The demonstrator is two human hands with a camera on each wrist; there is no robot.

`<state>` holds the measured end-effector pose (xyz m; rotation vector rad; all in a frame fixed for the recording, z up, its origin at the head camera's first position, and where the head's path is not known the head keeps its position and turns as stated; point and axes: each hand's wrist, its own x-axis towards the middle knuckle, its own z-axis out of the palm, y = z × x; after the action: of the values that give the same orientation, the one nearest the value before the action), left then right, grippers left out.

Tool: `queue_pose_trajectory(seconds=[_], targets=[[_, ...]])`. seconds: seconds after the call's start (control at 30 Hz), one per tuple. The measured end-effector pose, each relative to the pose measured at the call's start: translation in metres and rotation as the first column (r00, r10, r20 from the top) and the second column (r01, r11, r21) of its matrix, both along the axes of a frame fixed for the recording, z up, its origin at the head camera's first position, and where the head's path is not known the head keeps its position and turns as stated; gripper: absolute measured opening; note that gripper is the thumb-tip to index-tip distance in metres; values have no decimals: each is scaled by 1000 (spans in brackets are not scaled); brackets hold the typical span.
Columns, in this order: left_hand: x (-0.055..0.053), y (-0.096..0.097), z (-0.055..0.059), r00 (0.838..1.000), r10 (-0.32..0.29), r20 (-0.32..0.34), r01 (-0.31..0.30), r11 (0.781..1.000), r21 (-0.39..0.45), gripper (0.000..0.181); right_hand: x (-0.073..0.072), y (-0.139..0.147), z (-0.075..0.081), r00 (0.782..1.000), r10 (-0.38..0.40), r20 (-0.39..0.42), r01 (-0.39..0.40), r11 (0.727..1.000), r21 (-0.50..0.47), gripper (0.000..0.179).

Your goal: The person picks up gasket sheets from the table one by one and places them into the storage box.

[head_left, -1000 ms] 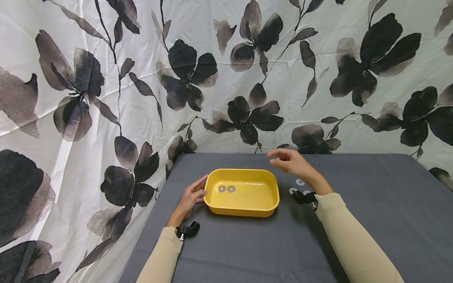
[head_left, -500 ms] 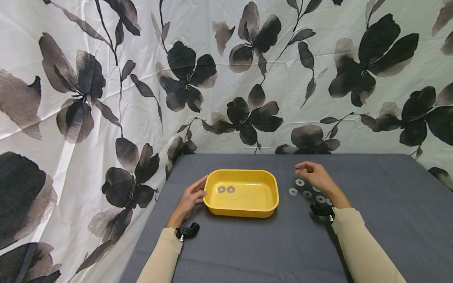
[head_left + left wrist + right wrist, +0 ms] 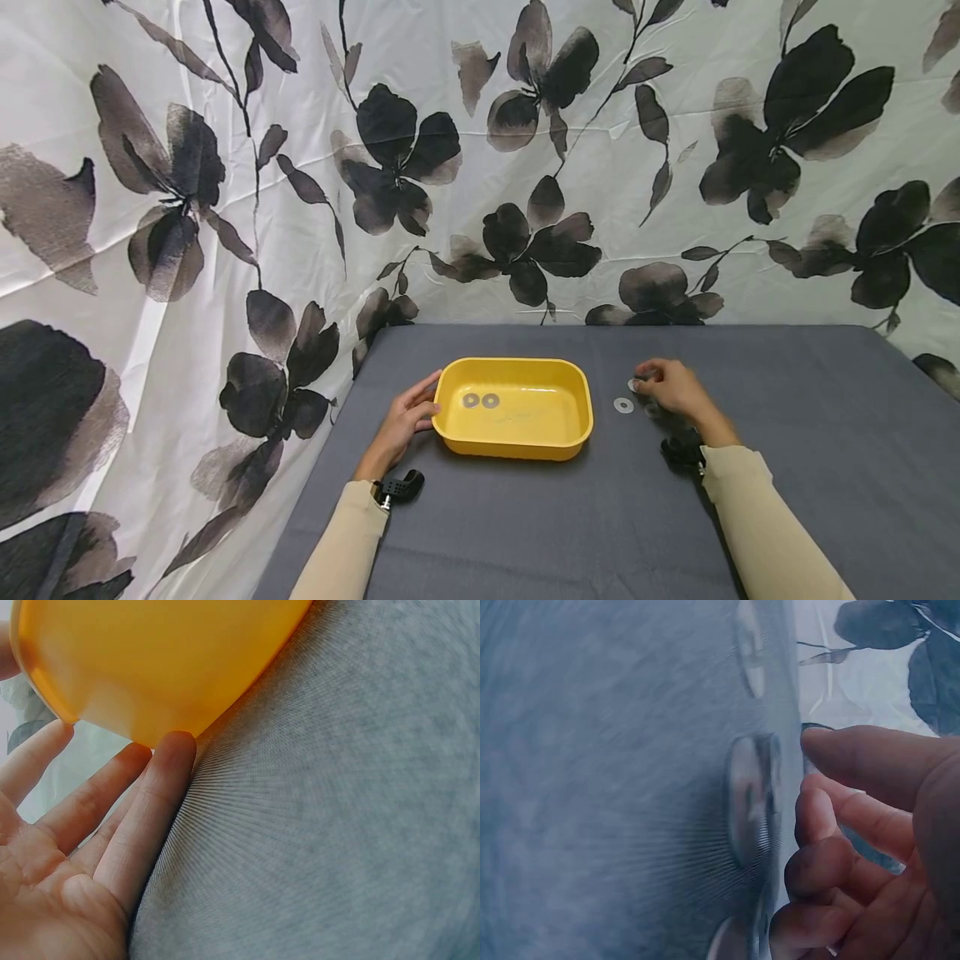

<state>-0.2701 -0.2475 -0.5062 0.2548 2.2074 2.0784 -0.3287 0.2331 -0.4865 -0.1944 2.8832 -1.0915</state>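
Observation:
A yellow plastic tray (image 3: 513, 450) stands on the table with two flat metal washers (image 3: 491, 401) lying inside at its left. My left hand (image 3: 400, 427) touches the tray's left side; in the left wrist view its long fingers (image 3: 142, 825) are extended, tips against the wall. To the right of the tray, my right hand (image 3: 678, 390) is low over a group of loose washers (image 3: 623, 406), its fingertips at the farthest one (image 3: 632, 385). In the right wrist view the thumb (image 3: 877, 761) and bent fingers (image 3: 821, 866) show no washer between them. The hand covers part of the group.
Grey cloth covers the table (image 3: 510, 533). A white curtain with dark flowers (image 3: 397, 167) hangs behind the table and along its left. Each wrist wears a black camera, one of them the left wrist camera (image 3: 405, 486).
From above the tray's far right corner, my right hand has moved right, then lowered to the washers. My left hand and the tray stay put.

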Motion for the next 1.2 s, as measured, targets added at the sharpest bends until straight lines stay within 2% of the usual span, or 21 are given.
queue_pose_trajectory(seconds=[0.23,0.7,1.07,1.2], targets=[[-1,1,0,1000,3,5,-3,1000,2,64,0,1,-1,1000,-1,29,-1,996,90,37],[-1,2,-1,1000,14,3,-14,1000,8,64,-3,0,-1,997,-48,53,44,997,70,31],[-1,2,-1,1000,20,7,-20,1000,-4,63,-7,1,-1,995,-25,101,22,999,28,31],[-2,3,-1,1000,22,9,-22,1000,-7,63,-7,1,0,996,-4,93,1,1000,27,30]])
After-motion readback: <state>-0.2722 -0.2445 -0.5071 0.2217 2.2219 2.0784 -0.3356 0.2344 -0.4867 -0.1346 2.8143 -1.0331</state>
